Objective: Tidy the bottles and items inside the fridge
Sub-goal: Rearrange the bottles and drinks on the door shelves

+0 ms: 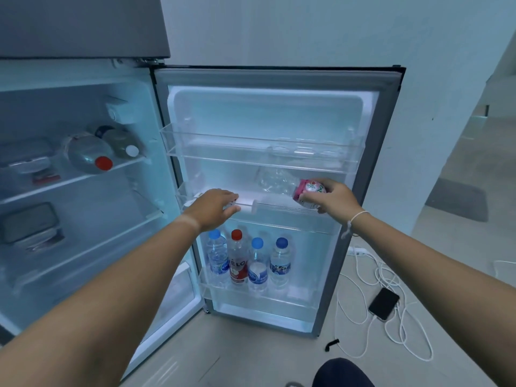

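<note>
Partway, I judge: four bottles [247, 261] stand upright in the bottom door rack; right hand [331, 196] grips a pink-labelled bottle [290, 185] lying in the middle rack [279, 209], left hand [213, 208] clasps its rail; shelf bottles [92, 155] left lying.

The fridge door [388, 169] has a matt grey metal-looking skin outside and a smooth, glossy white plastic liner inside. Its door shelves [262, 156] are clear, shiny plastic. The bottles [248, 263] below are transparent plastic with glossy printed labels and smooth coloured caps. The crinkled bottle [275, 181] is thin clear plastic with a shiny pink wrap. The floor [251, 356] looks matt and pale; the phone [384, 303] glossy black.
</note>
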### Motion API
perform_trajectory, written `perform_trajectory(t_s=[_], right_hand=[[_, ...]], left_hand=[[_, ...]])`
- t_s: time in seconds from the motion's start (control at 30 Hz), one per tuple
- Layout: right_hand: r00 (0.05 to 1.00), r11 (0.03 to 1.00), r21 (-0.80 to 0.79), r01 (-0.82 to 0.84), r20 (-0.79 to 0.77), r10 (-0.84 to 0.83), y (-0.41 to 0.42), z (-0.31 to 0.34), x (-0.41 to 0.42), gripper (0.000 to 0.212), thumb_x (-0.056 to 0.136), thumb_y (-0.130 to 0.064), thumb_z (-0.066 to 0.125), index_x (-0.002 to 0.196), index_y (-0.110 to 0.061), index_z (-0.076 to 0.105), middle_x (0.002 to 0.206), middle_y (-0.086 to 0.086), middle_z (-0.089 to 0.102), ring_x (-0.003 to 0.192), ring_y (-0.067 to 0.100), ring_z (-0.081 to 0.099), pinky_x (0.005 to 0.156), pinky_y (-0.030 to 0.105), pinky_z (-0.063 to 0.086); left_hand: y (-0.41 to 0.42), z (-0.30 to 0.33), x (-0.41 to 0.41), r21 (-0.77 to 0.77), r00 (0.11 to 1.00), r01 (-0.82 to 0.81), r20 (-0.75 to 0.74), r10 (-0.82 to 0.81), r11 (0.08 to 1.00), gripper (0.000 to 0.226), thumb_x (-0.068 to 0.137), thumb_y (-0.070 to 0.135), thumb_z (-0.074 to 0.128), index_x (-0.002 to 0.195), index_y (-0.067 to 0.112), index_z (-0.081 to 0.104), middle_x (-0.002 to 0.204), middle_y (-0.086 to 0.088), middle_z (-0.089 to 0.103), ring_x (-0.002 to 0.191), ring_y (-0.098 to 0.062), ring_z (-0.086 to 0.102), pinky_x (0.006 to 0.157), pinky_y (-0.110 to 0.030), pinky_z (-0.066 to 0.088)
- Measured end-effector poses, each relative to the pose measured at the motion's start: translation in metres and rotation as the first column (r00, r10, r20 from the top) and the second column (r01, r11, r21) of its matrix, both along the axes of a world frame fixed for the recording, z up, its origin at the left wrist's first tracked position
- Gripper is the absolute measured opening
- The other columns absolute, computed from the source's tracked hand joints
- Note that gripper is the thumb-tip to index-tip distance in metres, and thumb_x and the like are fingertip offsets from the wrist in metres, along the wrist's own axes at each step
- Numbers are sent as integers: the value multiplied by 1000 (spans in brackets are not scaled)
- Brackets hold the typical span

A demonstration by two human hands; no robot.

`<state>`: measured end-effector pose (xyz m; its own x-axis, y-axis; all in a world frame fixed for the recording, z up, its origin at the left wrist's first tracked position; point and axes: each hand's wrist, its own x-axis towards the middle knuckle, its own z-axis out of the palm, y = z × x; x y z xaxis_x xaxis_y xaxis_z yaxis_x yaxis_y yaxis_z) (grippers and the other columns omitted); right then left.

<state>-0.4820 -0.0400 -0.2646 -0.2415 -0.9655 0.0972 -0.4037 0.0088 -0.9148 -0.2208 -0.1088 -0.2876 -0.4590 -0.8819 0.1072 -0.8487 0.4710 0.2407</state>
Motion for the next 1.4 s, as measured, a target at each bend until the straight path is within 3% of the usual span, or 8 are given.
perform_trajectory(t_s=[0.13, 0.27, 0.43, 0.57, 0.7, 0.93, 1.13, 1.4], right_hand=[[985, 988, -11, -156, 77, 156, 16, 7, -4, 36, 76, -8, 73, 109, -19, 64, 99, 6, 65, 85, 17, 61, 63, 13, 51], [963, 965, 13, -263, -56, 263, 31, 11, -1, 34, 76, -6, 74, 106, -20, 64, 89, 0, 63, 71, 5, 57, 52, 3, 44], [879, 931, 144, -336, -307, 365, 47, 3, 5, 41, 70, -18, 79, 109, -21, 67, 103, -3, 65, 89, 12, 62, 73, 11, 49], [657, 884, 314, -346, -592, 467, 52, -15, 13, 53, 71, -33, 77, 121, -23, 62, 107, -3, 65, 92, 13, 59, 79, 20, 46], [422, 836, 456, -306, -722, 548, 45, -50, 19, 56, 72, -43, 71, 122, -22, 59, 114, 5, 65, 104, 24, 59, 86, 30, 48], [261, 834, 534, -137, -793, 551, 14, -112, 12, 54, 78, -34, 67, 128, -17, 53, 121, 11, 58, 111, 30, 57, 89, 36, 50], [252, 871, 488, -52, -838, 484, -13, -155, 6, 51, 82, -29, 66, 128, -14, 51, 123, 14, 53, 113, 33, 54, 90, 39, 48], [220, 886, 462, -31, -861, 457, -31, -203, 3, 38, 95, -21, 43, 131, -8, 48, 127, 17, 48, 116, 34, 47, 90, 38, 46]], left_hand=[[0, 0, 6, 44, 999, -36, -31, 37, 998, 43, 99, 37, 39, 139, 24, 45, 150, 4, 42, 139, -18, 36, 120, -45, 12], [-4, 4, 9, 104, 998, -22, -52, 27, 994, 43, 98, 35, 42, 139, 23, 46, 150, 3, 43, 137, -17, 40, 118, -36, 24], [-7, 1, 11, 100, 998, -15, -65, 22, 995, 43, 98, 36, 44, 139, 25, 47, 149, 3, 44, 136, -18, 42, 116, -34, 28], [-8, -5, 10, 62, 994, -19, -108, 25, 998, 42, 97, 36, 46, 137, 23, 49, 145, 1, 49, 134, -19, 46, 115, -34, 29], [-9, -9, 9, 38, 993, -20, -115, 24, 999, 42, 97, 36, 45, 137, 23, 49, 143, 0, 52, 133, -20, 46, 114, -35, 30], [-13, -13, 9, 2, 993, -20, -113, 20, 1000, 42, 97, 37, 45, 136, 23, 50, 141, 0, 54, 131, -21, 49, 115, -38, 30], [-16, -20, 10, -55, 992, -30, -126, 23, 998, 41, 97, 40, 43, 134, 27, 52, 137, 4, 58, 128, -21, 51, 115, -43, 28], [-12, -23, 6, -78, 983, -77, -171, 63, 994, 39, 97, 41, 43, 133, 30, 53, 132, 7, 62, 128, -22, 48, 114, -39, 22]])
